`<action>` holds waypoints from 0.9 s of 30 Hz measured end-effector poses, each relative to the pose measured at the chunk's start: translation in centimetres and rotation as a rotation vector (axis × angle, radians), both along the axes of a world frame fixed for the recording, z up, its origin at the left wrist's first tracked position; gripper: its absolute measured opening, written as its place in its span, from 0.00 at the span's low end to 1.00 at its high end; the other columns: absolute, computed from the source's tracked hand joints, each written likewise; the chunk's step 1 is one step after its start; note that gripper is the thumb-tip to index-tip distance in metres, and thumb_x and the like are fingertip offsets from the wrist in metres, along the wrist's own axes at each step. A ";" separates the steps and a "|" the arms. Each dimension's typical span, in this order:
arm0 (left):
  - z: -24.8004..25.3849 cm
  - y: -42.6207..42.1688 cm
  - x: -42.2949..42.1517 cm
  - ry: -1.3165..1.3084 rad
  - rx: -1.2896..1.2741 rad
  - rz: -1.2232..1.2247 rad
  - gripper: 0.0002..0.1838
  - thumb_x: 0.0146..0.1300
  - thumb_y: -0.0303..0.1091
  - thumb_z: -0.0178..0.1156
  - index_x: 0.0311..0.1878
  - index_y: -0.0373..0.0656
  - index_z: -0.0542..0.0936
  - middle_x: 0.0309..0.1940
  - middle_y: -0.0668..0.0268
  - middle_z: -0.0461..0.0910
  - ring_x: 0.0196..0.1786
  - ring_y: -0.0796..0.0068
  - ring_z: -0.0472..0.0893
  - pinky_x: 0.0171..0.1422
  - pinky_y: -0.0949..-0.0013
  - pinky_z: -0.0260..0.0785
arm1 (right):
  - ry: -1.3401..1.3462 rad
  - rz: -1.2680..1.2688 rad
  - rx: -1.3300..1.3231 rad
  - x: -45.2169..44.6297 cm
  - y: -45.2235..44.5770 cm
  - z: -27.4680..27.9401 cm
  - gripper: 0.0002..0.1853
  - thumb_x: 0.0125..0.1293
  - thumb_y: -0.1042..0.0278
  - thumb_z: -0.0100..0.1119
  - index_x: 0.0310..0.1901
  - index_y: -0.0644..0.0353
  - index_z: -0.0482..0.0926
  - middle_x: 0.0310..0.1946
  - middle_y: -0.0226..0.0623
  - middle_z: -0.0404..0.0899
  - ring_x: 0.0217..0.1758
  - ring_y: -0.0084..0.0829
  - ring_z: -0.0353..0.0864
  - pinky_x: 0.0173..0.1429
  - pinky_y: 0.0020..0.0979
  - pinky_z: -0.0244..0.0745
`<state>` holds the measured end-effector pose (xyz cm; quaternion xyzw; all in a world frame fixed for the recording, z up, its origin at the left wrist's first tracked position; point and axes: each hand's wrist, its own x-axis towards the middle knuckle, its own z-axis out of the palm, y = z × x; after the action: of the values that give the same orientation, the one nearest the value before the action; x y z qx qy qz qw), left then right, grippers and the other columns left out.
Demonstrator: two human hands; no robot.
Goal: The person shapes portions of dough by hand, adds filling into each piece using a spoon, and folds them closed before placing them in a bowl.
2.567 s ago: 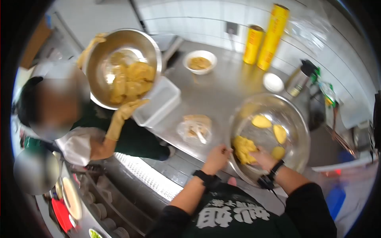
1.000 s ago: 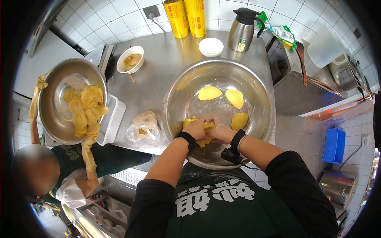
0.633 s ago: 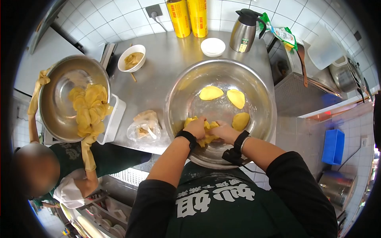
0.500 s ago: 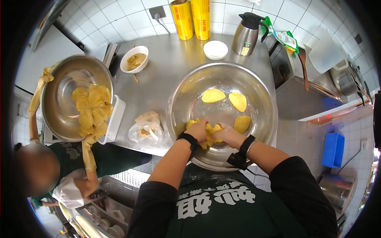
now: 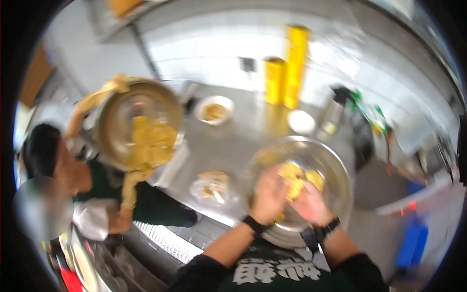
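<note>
Inside the large steel bowl [image 5: 346, 194] in front of me, my left hand [image 5: 269, 194] and my right hand [image 5: 312, 204] are held apart, palms turned inward and fingers stretched out. A bunch of flat yellow slices [image 5: 293, 182] lies between and just beyond my fingers; blur hides whether the fingers still touch it. Another yellow slice [image 5: 315, 180] is at the bowl's right, and a bit of yellow shows low between my wrists. Each wrist wears a black band.
At left a person in yellow gloves tilts a second steel bowl [image 5: 109, 146] of yellow slices. On the steel table [image 5: 214, 148] are a white bowl [image 5: 227, 104], a plastic bag [image 5: 214, 187], yellow rolls [image 5: 275, 82], a white dish [image 5: 301, 121] and a steel jug [image 5: 333, 117].
My view has swung, so the scene sits lower and further right. My hands have come up from the bowl's near side and spread apart around the bunch of slices. The other person still tilts their bowl.
</note>
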<state>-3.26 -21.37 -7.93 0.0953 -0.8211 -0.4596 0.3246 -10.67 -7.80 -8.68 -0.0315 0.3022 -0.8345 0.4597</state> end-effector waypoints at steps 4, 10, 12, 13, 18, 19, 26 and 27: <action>1.6 1.3 0.9 0.086 -0.110 0.071 0.20 0.64 0.43 0.61 0.54 0.40 0.77 0.55 0.49 0.76 0.60 0.49 0.74 0.64 0.57 0.68 | 0.115 0.024 0.048 2.9 -2.3 2.6 0.17 0.74 0.62 0.47 0.62 0.55 0.70 0.55 0.31 0.75 0.58 0.28 0.75 0.62 0.34 0.70; 0.6 0.1 2.0 0.121 0.052 -0.002 0.14 0.68 0.39 0.56 0.48 0.39 0.80 0.49 0.53 0.79 0.52 0.51 0.78 0.56 0.59 0.71 | 0.325 0.010 0.290 3.0 -1.8 3.1 0.17 0.72 0.63 0.53 0.59 0.53 0.71 0.53 0.30 0.75 0.55 0.29 0.77 0.55 0.33 0.75; 1.9 0.4 2.5 0.189 0.121 0.013 0.14 0.68 0.39 0.55 0.49 0.39 0.79 0.47 0.53 0.79 0.49 0.52 0.79 0.53 0.59 0.72 | 0.339 0.028 0.300 2.9 -2.1 3.0 0.16 0.72 0.63 0.53 0.59 0.54 0.71 0.53 0.32 0.76 0.55 0.30 0.77 0.56 0.33 0.75; 1.9 0.2 2.7 0.157 0.127 0.029 0.15 0.68 0.39 0.55 0.48 0.38 0.79 0.45 0.52 0.80 0.47 0.51 0.79 0.51 0.59 0.72 | 0.342 0.029 0.310 2.9 -2.0 3.0 0.16 0.72 0.63 0.53 0.59 0.55 0.71 0.53 0.33 0.76 0.55 0.30 0.77 0.56 0.34 0.75; 2.9 -0.9 3.6 0.019 0.249 0.065 0.15 0.68 0.39 0.55 0.44 0.34 0.79 0.34 0.49 0.79 0.38 0.48 0.79 0.43 0.58 0.73 | 0.411 0.053 0.278 4.2 -1.4 4.6 0.17 0.73 0.59 0.50 0.56 0.60 0.72 0.52 0.38 0.76 0.54 0.34 0.77 0.60 0.39 0.72; 3.4 -1.1 3.6 0.044 0.220 0.081 0.14 0.69 0.38 0.55 0.42 0.34 0.79 0.34 0.49 0.79 0.37 0.48 0.79 0.43 0.57 0.72 | 0.405 0.043 0.272 4.3 -1.2 4.9 0.18 0.74 0.58 0.49 0.57 0.60 0.72 0.53 0.39 0.75 0.55 0.35 0.77 0.61 0.39 0.72; 3.1 2.1 3.6 0.244 -0.364 0.077 0.13 0.65 0.41 0.57 0.37 0.40 0.78 0.39 0.57 0.78 0.48 0.53 0.77 0.67 0.54 0.62 | 0.041 -0.031 -0.010 5.2 -2.5 3.2 0.20 0.77 0.52 0.37 0.56 0.55 0.72 0.52 0.33 0.76 0.56 0.30 0.75 0.63 0.35 0.69; 3.2 2.2 4.0 0.254 -0.418 0.048 0.12 0.64 0.41 0.58 0.37 0.40 0.78 0.39 0.58 0.78 0.48 0.54 0.77 0.68 0.54 0.61 | 0.030 -0.027 -0.024 4.7 -2.1 2.5 0.20 0.77 0.52 0.36 0.55 0.55 0.73 0.52 0.32 0.76 0.56 0.29 0.75 0.63 0.35 0.70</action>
<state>0.71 -19.22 -4.77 -0.0129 -0.8485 -0.2802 0.4488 -5.99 -9.93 -6.22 -0.0452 0.2994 -0.8436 0.4435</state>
